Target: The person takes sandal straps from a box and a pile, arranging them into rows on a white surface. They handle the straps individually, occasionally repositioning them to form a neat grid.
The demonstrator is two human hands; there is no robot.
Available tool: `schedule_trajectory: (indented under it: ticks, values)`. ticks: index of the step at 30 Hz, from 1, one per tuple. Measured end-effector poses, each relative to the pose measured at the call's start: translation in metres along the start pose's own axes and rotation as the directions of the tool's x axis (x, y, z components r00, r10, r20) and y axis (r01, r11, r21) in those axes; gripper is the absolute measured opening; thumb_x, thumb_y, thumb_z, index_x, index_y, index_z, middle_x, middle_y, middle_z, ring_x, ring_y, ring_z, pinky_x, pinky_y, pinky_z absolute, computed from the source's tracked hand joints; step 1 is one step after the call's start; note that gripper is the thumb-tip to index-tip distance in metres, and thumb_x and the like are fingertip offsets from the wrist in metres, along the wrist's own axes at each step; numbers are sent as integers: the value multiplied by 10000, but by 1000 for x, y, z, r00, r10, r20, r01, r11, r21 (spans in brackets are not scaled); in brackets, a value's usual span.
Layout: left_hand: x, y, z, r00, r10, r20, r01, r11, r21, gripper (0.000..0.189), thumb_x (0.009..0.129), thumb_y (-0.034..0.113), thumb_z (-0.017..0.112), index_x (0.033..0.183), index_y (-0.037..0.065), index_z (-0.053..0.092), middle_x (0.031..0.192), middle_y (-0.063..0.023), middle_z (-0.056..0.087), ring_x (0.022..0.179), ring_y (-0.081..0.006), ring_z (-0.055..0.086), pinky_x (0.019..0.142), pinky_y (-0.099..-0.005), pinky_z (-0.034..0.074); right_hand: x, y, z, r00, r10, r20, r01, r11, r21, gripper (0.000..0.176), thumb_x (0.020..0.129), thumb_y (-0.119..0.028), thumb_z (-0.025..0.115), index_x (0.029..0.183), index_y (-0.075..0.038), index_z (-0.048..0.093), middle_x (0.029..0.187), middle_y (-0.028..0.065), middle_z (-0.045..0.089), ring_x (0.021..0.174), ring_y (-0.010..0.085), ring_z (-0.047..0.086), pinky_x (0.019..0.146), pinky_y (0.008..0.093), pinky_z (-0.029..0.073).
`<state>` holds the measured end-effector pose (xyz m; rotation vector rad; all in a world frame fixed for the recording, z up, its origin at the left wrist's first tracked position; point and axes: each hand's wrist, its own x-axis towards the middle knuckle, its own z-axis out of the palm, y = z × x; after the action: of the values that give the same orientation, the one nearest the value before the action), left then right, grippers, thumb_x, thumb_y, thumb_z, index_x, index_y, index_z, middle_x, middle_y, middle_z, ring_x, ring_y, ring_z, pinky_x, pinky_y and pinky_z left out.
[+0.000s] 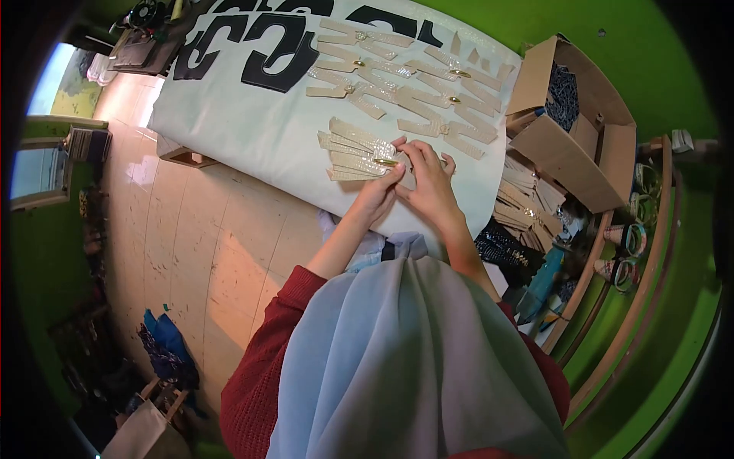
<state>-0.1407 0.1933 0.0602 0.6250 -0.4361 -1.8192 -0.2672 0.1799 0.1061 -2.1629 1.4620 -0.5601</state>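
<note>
A stack of beige, crocodile-textured sandal straps (355,145) with a gold-coloured ornament is held just above the white table (252,145). The strap ends fan out toward the left. My left hand (375,195) pinches the stack from the near side, thumb beside the gold ornament. At the right end, my right hand (430,174) has its fingers bent around the stack, partly hiding it. Beyond my hands lie several similar X-shaped straps (401,96) with gold ornaments, spread in rows.
Large black cut pieces (279,57) lie at the table's far left. An open cardboard box (585,130) with dark contents stands at the right. Below it are more beige straps (527,210) and rolls of tape (623,271) near a wooden rail. Tiled floor (206,245) lies left.
</note>
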Motion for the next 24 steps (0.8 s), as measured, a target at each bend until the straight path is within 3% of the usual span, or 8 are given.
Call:
schedule_trajectory:
  ticks: [1,5,7,10,13,16,18,24]
  values:
    - [-1,5,-5,1000,15,-10,-15,999,30,541,886,77,556,1368,76,311,1369,-55,379,1263,-178,361,1048,-328,319,1,1,8,999,16,33,-15,1000,-18,708,638,-293,758,1256,-182,430,1301,58,407,1213,224,399,965,557,202]
    - [-5,27,-37,993,-13,-115,8,999,-45,519,905,86,522,1367,64,286,1397,-98,355,1218,-224,425,989,-366,422,-3,-4,27,999,53,-9,-54,995,-86,736,718,-415,695,1344,-198,374,1412,116,306,1317,273,274,997,599,154]
    - [-10,43,-59,991,-12,-134,4,998,-55,530,904,96,528,1371,69,280,1411,-101,334,1245,-235,394,1013,-390,393,-10,5,48,979,202,-6,-198,956,-214,683,821,-500,556,1393,-207,325,1482,165,166,1370,334,143,1011,643,78]
    - [-19,68,-89,990,28,-136,-36,998,-54,515,900,103,536,1360,81,307,1419,-100,326,1296,-241,327,1062,-435,323,-27,10,64,924,373,-83,-380,878,-291,577,887,-482,456,1388,-217,344,1489,194,116,1381,359,83,995,675,40]
    - [-27,94,-111,994,22,-107,-23,1000,-13,488,898,64,518,1346,63,325,1381,-101,372,1277,-242,359,1050,-444,341,-43,10,76,868,437,-237,-495,800,-338,518,903,-458,435,1375,-255,368,1495,176,115,1380,359,82,981,691,37]
    - [-28,118,-137,996,11,-87,-19,996,-90,483,880,44,516,1329,35,340,1329,-107,418,1231,-239,416,1024,-439,375,-45,13,92,831,455,-320,-549,764,-338,496,898,-460,435,1361,-290,387,1499,143,141,1380,355,95,979,696,37]
    - [-28,131,-150,991,-37,-132,22,994,-111,490,853,49,530,1311,14,358,1281,-106,451,1180,-234,463,993,-432,407,-44,15,99,819,458,-346,-564,753,-338,490,895,-462,433,1355,-298,394,1497,122,165,1379,351,105,983,693,37]
    - [-24,151,-179,987,-142,-69,141,990,-22,487,863,101,530,1318,33,368,1278,-97,465,1170,-238,471,997,-416,397,-47,24,106,802,465,-375,-575,772,-271,475,884,-472,438,1337,-329,412,1481,78,243,1378,327,136,1007,675,43]
